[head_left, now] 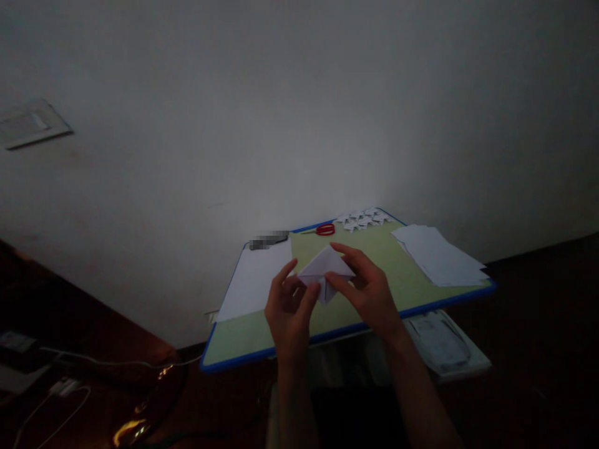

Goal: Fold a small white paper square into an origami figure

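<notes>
Between my hands, above the middle of the table, is a folded piece of white paper point(326, 260) shaped like a diamond with a crease across it. My left hand point(291, 305) pinches its left side, thumb on the near face. On the right side, my right hand point(367, 284) grips it with the thumb pressed near the centre and the index finger along the upper right edge. The fingers behind the paper are partly hidden.
The yellow-green table point(243, 342) has a blue rim. Red-handled scissors point(325, 230), several small folded white paper pieces point(362, 219) and a dark blurred object point(267, 240) lie at the back. White sheets lie left point(255, 280) and right point(440, 255). A wall stands behind.
</notes>
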{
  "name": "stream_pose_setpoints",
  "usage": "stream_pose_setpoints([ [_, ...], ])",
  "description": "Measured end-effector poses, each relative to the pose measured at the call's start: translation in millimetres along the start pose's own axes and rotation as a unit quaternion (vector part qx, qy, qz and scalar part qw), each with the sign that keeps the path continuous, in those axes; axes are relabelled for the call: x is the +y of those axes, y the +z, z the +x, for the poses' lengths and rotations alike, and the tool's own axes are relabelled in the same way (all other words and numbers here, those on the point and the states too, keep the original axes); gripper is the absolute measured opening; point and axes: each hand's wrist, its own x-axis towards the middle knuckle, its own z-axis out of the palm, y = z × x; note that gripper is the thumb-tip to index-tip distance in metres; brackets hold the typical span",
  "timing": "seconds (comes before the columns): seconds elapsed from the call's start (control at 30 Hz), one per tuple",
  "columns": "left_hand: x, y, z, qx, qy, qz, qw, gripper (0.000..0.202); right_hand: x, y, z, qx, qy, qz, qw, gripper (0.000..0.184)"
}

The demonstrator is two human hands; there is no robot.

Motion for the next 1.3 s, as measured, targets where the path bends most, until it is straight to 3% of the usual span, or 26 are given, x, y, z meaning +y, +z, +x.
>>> stream_pose_setpoints([
  [0.13, -5.8, 5.5, 2.0, -0.031, -0.045, -0.017, 0.998, 0.039, -1.2, 3.0, -0.8, 0.015, 0.016, 0.050, 0.999, 0.038],
  [0.23, -8.7, 5.3, 2.5, -0.010, -0.028, -0.004, 1.000, 0.029, 0.3, 2.9, -1.0, 0.013, 0.038, 0.070, 0.997, 0.031],
  [0.43, -10.2, -0.1, 5.7, 0.028, -0.018, -0.042, 0.999, 0.044, 0.1, -6.8, 1.7, -0.041, 0.067, 0.007, 0.997, 0.026],
  [0.53, -12.6, 1.9, 8.5, 0.057, -0.038, -0.080, 0.994, 0.048, -1.4, -7.9, 3.2, -0.055, 0.094, 0.027, 0.994, 0.026],
  [0.67, -17.1, 3.4, 9.7, 0.047, -0.074, -0.092, 0.992, 0.050, 1.5, -5.4, 3.0, -0.068, 0.107, 0.075, 0.989, 0.037],
  [0.77, -16.6, 1.4, 8.7, 0.037, -0.089, -0.061, 0.994, 0.048, 4.1, -6.5, 1.1, -0.073, 0.069, 0.034, 0.994, 0.040],
  [0.87, -11.0, 0.4, 7.3, 0.027, -0.073, -0.017, 0.997, 0.046, 2.5, -10.3, -0.6, -0.047, -0.028, -0.080, 0.995, 0.036],
  [1.0, -2.5, 3.0, 4.8, -0.003, -0.062, 0.017, 0.998, 0.045, -2.4, -13.4, -0.2, -0.033, -0.160, -0.212, 0.963, 0.037],
  [1.13, -0.2, 5.6, 1.8, -0.008, -0.062, 0.016, 0.998, 0.045, -3.8, -12.2, 1.2, -0.018, -0.211, -0.242, 0.947, 0.033],
  [1.3, -1.1, 4.2, 0.5, -0.025, -0.072, 0.025, 0.997, 0.050, -6.9, -13.3, 1.8, -0.037, -0.245, -0.237, 0.939, 0.014],
])
